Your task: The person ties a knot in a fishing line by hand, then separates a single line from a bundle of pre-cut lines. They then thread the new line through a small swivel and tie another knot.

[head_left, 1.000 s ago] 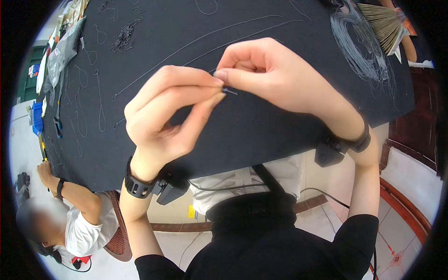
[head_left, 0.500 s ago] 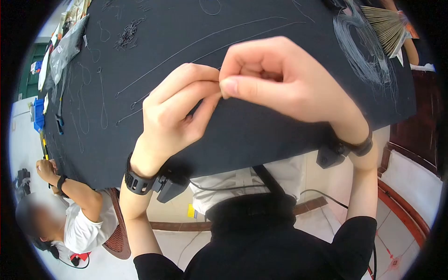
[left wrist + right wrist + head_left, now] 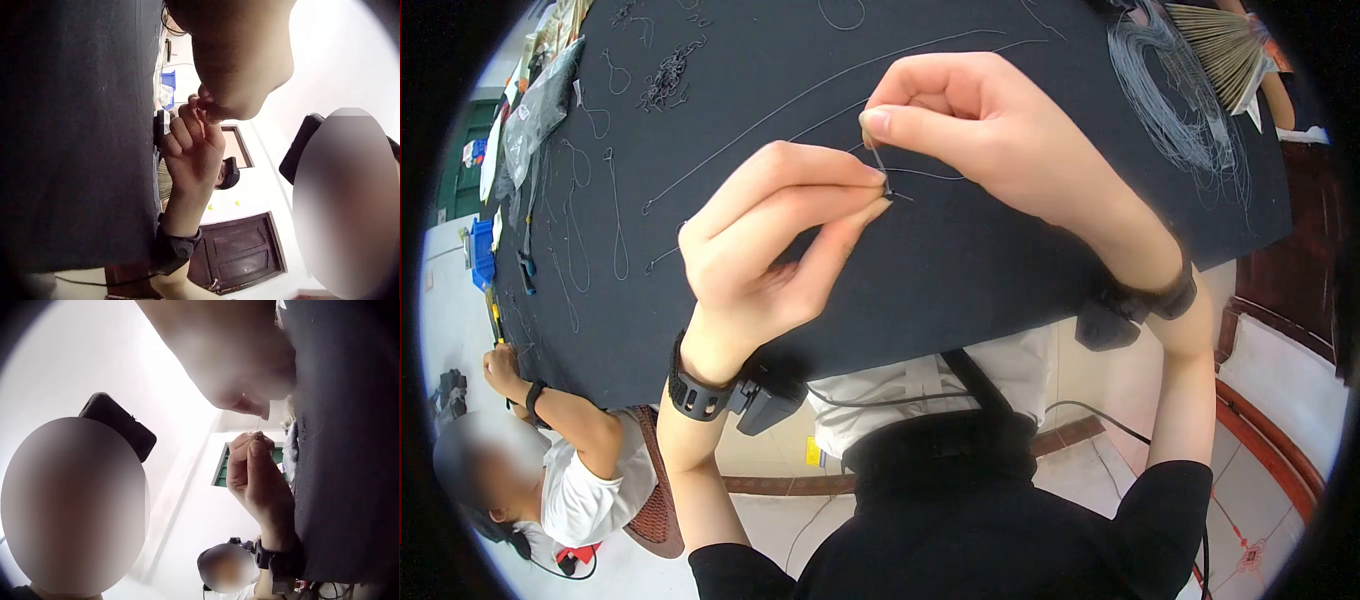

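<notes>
My left hand [image 3: 750, 240] pinches a small dark piece [image 3: 889, 192] and a thin grey line [image 3: 879, 158] between thumb and fingertips, over the dark tabletop. Just above and to the right, my right hand [image 3: 1000, 130] pinches the upper end of this line between thumb and forefinger, its other fingers curled in. The line spans the short gap between both hands, and the right wrist view shows it as a fine strand [image 3: 258, 424]. A short thin tip pokes out past the left fingertips. What exactly the dark piece is, I cannot tell.
Long thin lines with looped ends [image 3: 800, 95] lie beyond the hands on the black tabletop [image 3: 960, 290]. A pile of small dark pieces [image 3: 668, 78] is at the back left. A coil of grey line [image 3: 1165, 110] lies at the right. Another person [image 3: 590, 460] sits at the left.
The hands came together with their fingertips meeting, then parted. My right hand has moved up and away, and the line now shows stretched between them.
</notes>
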`<control>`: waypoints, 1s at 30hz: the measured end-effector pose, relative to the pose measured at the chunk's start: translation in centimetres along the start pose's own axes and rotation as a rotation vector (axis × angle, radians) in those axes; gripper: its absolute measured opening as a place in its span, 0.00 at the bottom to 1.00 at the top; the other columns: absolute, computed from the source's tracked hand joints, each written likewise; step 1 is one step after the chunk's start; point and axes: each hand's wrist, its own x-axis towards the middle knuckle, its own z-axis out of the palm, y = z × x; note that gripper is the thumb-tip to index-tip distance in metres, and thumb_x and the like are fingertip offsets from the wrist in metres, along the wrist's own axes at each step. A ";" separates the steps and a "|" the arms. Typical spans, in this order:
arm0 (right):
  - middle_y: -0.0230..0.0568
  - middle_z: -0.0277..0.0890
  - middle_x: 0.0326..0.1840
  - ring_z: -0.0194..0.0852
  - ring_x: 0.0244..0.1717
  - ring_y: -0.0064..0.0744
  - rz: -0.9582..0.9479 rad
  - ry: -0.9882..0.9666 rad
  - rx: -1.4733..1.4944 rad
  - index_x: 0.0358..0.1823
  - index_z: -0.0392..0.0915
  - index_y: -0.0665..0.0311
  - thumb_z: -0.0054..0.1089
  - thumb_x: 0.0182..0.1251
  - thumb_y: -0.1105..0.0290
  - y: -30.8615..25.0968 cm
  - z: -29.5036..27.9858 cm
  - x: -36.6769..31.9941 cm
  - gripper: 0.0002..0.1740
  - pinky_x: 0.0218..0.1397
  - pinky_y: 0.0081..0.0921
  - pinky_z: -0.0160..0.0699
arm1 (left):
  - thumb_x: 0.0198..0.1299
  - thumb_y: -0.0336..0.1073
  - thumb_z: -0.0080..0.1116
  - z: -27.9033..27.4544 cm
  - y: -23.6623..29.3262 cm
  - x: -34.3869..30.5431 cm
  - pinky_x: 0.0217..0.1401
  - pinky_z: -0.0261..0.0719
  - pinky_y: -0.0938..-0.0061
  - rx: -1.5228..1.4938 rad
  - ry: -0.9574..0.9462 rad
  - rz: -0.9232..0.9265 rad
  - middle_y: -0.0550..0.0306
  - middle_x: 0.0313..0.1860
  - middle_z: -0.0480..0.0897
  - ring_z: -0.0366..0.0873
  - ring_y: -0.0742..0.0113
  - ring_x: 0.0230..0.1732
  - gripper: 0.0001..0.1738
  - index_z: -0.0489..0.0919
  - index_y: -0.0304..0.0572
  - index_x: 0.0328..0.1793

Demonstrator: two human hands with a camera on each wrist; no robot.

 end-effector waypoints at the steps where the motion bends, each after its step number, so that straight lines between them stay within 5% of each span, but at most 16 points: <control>1: 0.36 0.75 0.21 0.69 0.21 0.20 0.003 -0.028 -0.022 0.32 0.78 0.71 0.55 0.58 0.67 0.2 0.0 0.1 0.12 0.26 0.18 0.67 | 0.39 0.18 0.64 0.0 -0.1 -0.1 0.30 0.76 0.80 -0.014 0.024 -0.005 0.54 0.31 0.80 0.78 0.67 0.28 0.09 0.80 0.33 0.29; 16: 0.38 0.61 0.10 0.56 0.13 0.27 -0.032 -0.226 -0.262 0.21 0.70 0.70 0.53 0.51 0.72 -2.2 0.1 -1.3 0.07 0.19 0.26 0.57 | 0.41 0.17 0.63 0.0 -1.0 -0.2 0.33 0.77 0.80 0.097 0.152 -0.035 0.53 0.32 0.80 0.79 0.66 0.30 0.08 0.79 0.32 0.30; 19: 0.27 0.56 0.12 0.48 0.14 0.16 -0.073 -0.242 -0.287 0.27 0.72 0.67 0.55 0.57 0.73 -2.6 -0.3 -1.8 0.05 0.19 0.17 0.47 | 0.40 0.17 0.63 0.2 -0.9 -0.2 0.32 0.76 0.80 0.156 0.100 -0.007 0.53 0.32 0.80 0.78 0.64 0.30 0.09 0.79 0.32 0.30; 30: 0.24 0.64 0.19 0.56 0.21 0.11 -0.086 -0.144 -0.076 0.31 0.73 0.67 0.51 0.65 0.68 -1.4 -0.6 -1.1 0.09 0.24 0.12 0.54 | 0.39 0.17 0.62 0.6 -0.2 -0.1 0.28 0.74 0.78 0.072 -0.028 0.030 0.54 0.31 0.79 0.76 0.65 0.27 0.08 0.79 0.32 0.28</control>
